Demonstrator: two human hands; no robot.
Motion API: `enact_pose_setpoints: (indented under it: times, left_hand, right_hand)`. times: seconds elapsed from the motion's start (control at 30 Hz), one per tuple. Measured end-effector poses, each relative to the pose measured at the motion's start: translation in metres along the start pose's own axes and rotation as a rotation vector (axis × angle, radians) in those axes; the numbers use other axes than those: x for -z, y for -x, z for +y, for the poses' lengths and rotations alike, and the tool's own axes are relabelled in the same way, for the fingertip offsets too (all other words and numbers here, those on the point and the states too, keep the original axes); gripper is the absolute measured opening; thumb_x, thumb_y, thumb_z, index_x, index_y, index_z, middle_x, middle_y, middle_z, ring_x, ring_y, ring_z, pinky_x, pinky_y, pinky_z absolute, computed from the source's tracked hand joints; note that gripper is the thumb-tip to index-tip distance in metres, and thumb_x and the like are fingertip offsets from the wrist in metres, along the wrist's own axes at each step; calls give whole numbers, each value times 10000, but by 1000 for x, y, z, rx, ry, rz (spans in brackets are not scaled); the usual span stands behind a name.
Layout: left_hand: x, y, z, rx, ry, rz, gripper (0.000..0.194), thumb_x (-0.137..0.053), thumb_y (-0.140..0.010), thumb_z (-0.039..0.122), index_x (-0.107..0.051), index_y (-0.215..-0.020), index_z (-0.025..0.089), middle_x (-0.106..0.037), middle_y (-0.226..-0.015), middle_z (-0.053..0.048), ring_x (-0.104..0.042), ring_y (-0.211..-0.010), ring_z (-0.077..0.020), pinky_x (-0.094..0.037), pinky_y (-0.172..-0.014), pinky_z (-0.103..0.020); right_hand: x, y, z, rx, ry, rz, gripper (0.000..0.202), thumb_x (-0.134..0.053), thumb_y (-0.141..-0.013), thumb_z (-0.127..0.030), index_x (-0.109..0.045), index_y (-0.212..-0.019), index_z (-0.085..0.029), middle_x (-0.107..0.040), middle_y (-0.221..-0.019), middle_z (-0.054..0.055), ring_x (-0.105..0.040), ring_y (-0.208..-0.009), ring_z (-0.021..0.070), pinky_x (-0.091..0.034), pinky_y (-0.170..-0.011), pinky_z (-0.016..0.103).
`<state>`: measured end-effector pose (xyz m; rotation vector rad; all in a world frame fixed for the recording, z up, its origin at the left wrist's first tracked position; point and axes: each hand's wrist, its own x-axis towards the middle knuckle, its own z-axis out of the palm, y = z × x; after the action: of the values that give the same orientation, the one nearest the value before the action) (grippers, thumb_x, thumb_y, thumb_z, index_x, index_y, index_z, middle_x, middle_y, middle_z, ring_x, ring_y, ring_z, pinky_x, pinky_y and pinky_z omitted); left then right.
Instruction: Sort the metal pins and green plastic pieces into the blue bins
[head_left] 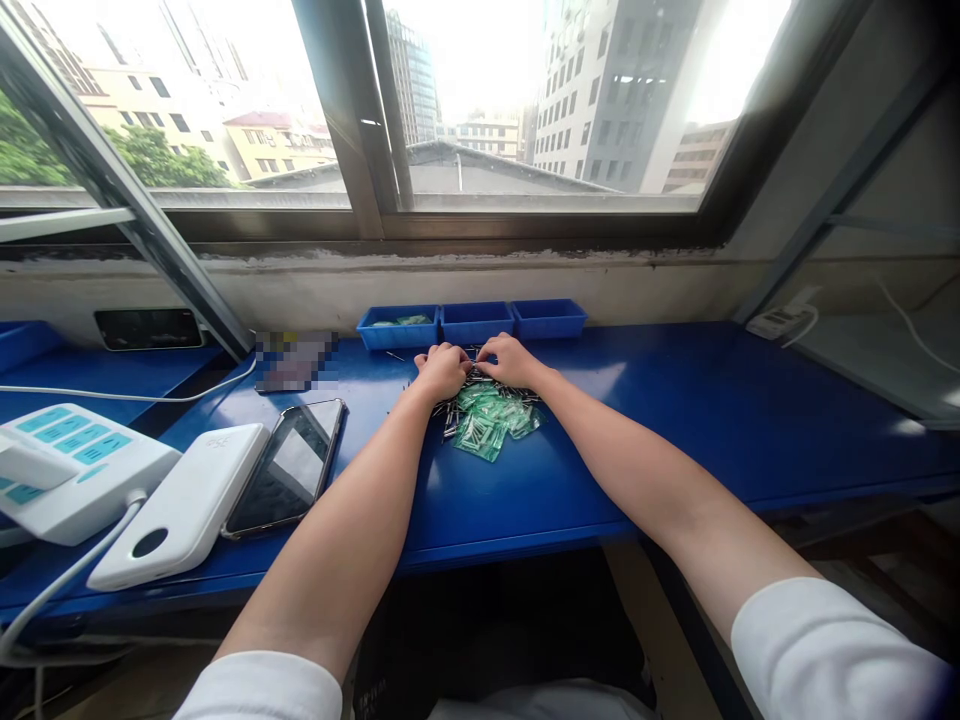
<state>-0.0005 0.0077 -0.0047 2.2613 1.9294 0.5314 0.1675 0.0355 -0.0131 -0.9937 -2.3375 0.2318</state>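
Note:
My left hand (444,371) and my right hand (508,361) are close together over a heap of small dark screw-like pieces (450,412) on the blue table. The fingers of both hands are pinched at the heap; what lies between them is too small to name. Just below the hands lie several small green-tinted clear bags (482,432) with thin pieces inside. Behind the hands stand three blue bins in a row: the left bin (399,335) holds some green bags, while the middle bin (478,320) and the right bin (549,319) show bare insides.
On the left of the blue table (675,400) are a phone (289,470), a white power bank (184,505), a white power strip (82,470) and a cable. Another phone (148,329) lies farther back. A metal frame post rises at the left, before the window.

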Motion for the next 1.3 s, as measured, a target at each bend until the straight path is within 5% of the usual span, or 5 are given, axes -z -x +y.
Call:
enact_pose_setpoints:
  times: [0.4,0.73,0.87,1.0,1.3]
  left_hand:
    - [1,0,-2,-246,276,328,170,-532,-854,256,-689,-900,210,-697,-925,-46,-621,-938,-213,-429,-858,-351]
    - [5,4,1,-172,213,314,285,-483,-888,322,-661,-1083,214,-690,-1042,-57,-602,-1028,-225,-406,-925,-352]
    - [9,8,6,-19,129,318,509,-481,-887,378,-446,-1366,209,-570,-1309,-96,-484,-1220,-274,-364,-990,-393]
    - [7,6,3,-7,81,248,438,-462,-880,349,-508,-1299,226,-560,-1302,-94,-455,-1240,-288,-360,-1000,-420]
    - [1,2,-4,90,43,235,514,-426,-817,176,-502,-1320,249,-488,-1347,-107,-372,-1267,-307,-365,-1011,-456]
  right_hand:
    - [10,-2,-2,-194,-215,143,378,-430,-918,-358,-572,-620,-174,-623,-631,20,-536,-618,137,-385,-648,272]
    - [21,1,-8,-223,-700,192,242,-671,-696,-351,-699,-839,-157,-723,-806,45,-664,-812,198,-519,-780,324]
    - [27,1,-5,-263,-566,376,277,-592,-761,-328,-700,-957,-165,-731,-950,58,-662,-913,209,-517,-851,339]
    - [34,1,7,-372,-238,570,417,-499,-822,-285,-622,-1195,-146,-674,-1160,93,-588,-1094,228,-455,-977,365]
    - [38,11,30,-650,221,429,625,-547,-792,-328,-437,-1385,-162,-488,-1401,154,-350,-1230,370,-314,-986,583]
